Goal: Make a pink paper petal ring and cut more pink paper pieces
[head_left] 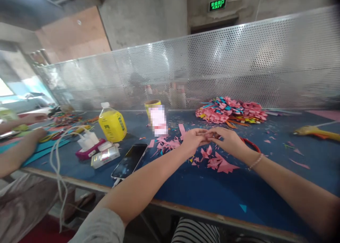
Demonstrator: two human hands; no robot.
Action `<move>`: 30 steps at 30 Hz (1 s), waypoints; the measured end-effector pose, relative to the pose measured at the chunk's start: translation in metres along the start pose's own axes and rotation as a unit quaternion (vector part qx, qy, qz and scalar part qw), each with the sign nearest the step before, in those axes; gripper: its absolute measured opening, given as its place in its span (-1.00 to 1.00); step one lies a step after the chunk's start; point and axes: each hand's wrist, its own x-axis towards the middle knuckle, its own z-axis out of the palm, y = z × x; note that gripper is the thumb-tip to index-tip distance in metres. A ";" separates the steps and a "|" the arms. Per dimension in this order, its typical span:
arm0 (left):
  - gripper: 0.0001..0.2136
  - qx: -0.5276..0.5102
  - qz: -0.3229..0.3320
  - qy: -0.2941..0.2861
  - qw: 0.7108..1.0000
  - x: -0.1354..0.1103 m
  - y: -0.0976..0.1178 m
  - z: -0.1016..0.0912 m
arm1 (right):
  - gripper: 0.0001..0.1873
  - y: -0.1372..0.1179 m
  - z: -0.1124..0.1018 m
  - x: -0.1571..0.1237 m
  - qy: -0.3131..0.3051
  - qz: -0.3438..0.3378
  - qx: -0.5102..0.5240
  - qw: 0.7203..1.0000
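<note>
Near edge: the blue table [202, 197] runs across the bottom, and both forearms come in over it from below.
Left hand: the left hand [192, 139] hangs just above the tabletop, its fingers drawn together to a point that aims right.
Right hand: the right hand [228, 141], with a thin bracelet at the wrist, mirrors it, fingers bunched and aiming left.
Contact: the fingertips of both hands meet in the middle. Whether a sliver of paper sits pinched between them is too small to tell.
Pink scraps: the pink paper scraps [219, 163] lie flat on the table right under and just in front of the hands, with more scattered off to the left.
Phone: a dark phone [130, 161] lies screen up left of the left forearm, a cable plugged into its near end.
Red loop: a red loop [252, 143] peeks out behind the right wrist, mostly hidden.
Small boxes: a clear packet [105, 157] and a pink box [86, 152] with white chargers on it sit beside the phone.
Bottle: a yellow bottle [113, 126] stands upright behind them.
Cup: a yellow cup [152, 105] stands further back, a blurred card leaning in front of it.
Paper heap: a colourful folded-paper heap [231, 110], mostly pink, is piled beyond the hands.
Far right: a yellow tool [316, 131] lies on its side, well apart from the hands.
Far left: a co-worker's arms [16, 154] rest on the table.
Back: a perforated metal screen [239, 58] walls off the table, with a green exit sign [217, 4] above it.
</note>
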 end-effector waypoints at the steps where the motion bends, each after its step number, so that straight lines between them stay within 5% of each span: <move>1: -0.79 -0.001 -0.002 0.003 1.000 0.000 -0.001 0.000 | -0.87 0.001 0.000 0.000 -0.004 -0.002 -0.003 1.000; 25: -0.81 -0.010 -0.009 0.019 1.000 0.007 -0.013 -0.005 | -0.82 0.012 0.006 -0.005 -0.022 -0.088 -0.016 0.996; 30: -0.80 -0.022 0.013 0.037 0.999 0.006 -0.009 -0.004 | -0.84 0.007 0.003 -0.001 -0.004 -0.039 -0.016 0.999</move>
